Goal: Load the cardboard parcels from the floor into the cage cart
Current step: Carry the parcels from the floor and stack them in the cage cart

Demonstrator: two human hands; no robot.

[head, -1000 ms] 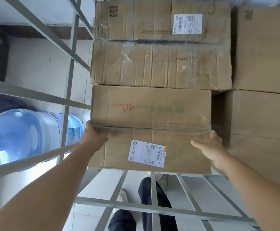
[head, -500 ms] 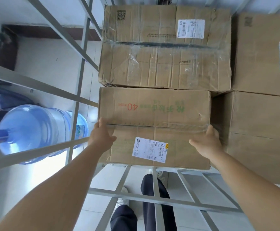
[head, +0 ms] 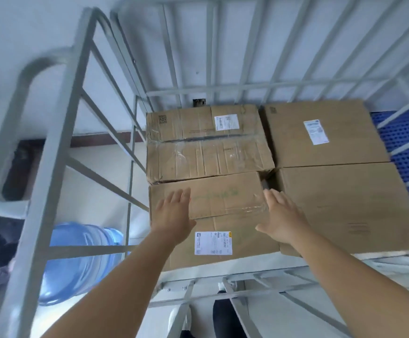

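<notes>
Both hands have come off the sides of the labelled parcel (head: 213,220) since half a second back, and the view has tipped up to take in the whole cage cart (head: 52,147). Now the left hand (head: 174,215) lies over the parcel's top near its left edge, fingers (head: 182,197) straight and spread, gripping nothing, while the right hand (head: 284,215) sits at the parcel's right edge, fingers straight and loosely apart too. The picture is smeared with motion, so I can't say for sure whether the palms press the cardboard or hover just above it. That parcel sits in the cart's front left corner, touching the taped parcel (head: 206,142) behind it, with the big parcel (head: 340,206) just to its right and a dark slot between them at the back. A fourth parcel (head: 320,132) fills the space behind the big one. Left of the labelled parcel, outside the cage bars, lies a blue water bottle (head: 76,259). It looks placed, and the next load waits on the floor. The risk from here: its front edge appears to reach the cart's open front lip, so a careless nudge or a rolling cart could slide it out, and a parcel stacked across that slot might tilt.
</notes>
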